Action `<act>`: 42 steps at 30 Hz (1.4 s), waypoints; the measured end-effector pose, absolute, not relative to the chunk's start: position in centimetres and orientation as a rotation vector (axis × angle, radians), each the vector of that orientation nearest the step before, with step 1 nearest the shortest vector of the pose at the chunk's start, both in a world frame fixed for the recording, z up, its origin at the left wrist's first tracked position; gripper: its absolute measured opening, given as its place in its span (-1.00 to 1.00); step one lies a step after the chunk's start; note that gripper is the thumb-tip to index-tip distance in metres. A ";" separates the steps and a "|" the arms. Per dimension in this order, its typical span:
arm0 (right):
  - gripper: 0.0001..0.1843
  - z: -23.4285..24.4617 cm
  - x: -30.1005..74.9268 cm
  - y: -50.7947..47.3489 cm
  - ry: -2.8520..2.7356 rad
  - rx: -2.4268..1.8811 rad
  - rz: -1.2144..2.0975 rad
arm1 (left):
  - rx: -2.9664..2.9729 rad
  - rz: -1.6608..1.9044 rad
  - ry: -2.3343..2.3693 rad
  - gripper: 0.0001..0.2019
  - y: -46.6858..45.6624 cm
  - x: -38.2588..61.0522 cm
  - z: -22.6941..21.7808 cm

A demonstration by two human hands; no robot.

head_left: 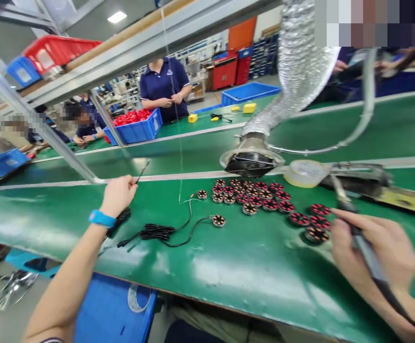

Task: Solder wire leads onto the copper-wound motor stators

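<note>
At the left of the bench, my left hand [119, 195] is closed on a thin dark cable [143, 170], whose end sticks up past the fingers. A dark cable bundle [121, 222] lies below that wrist. My right hand [379, 252] grips a soldering iron [369, 259] like a pen, its tip end pointing up and away. Just left of the iron lie several small round motor stators [317, 233] with red and copper windings. More stators [249, 208] are grouped mid-bench. A coiled black cable [157, 232] runs to a single stator [218, 220].
A fume extractor hood [252, 159] on a foil duct [293, 71] hangs over the green bench [207, 276]. A tape roll [305, 172] sits beside a tool holder [364, 178]. Beyond are a blue bin of red parts [136, 129] and a standing person [165, 88].
</note>
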State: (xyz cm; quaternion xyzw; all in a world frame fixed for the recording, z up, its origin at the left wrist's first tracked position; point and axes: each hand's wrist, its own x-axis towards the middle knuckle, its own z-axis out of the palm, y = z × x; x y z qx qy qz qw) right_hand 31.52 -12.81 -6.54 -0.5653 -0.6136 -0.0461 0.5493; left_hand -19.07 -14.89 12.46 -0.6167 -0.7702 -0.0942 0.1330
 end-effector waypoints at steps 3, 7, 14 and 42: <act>-0.84 -4.8 28.8 -13.6 -1.549 -1.135 -0.320 | -1.798 0.169 -2.365 -0.85 -11.3 -18.5 6.3; -0.76 -3.1 25.3 -14.6 -1.680 -1.005 -0.283 | -1.825 0.123 -2.241 -0.72 -10.1 -15.5 4.7; -0.72 -1.6 18.7 -12.8 -1.754 -0.908 0.099 | -2.737 -0.592 -1.934 -0.76 -10.7 -5.6 4.5; -0.58 -4.9 16.2 -12.1 -1.700 -0.903 0.500 | -2.765 -1.148 -1.866 -0.90 -11.8 -4.0 1.4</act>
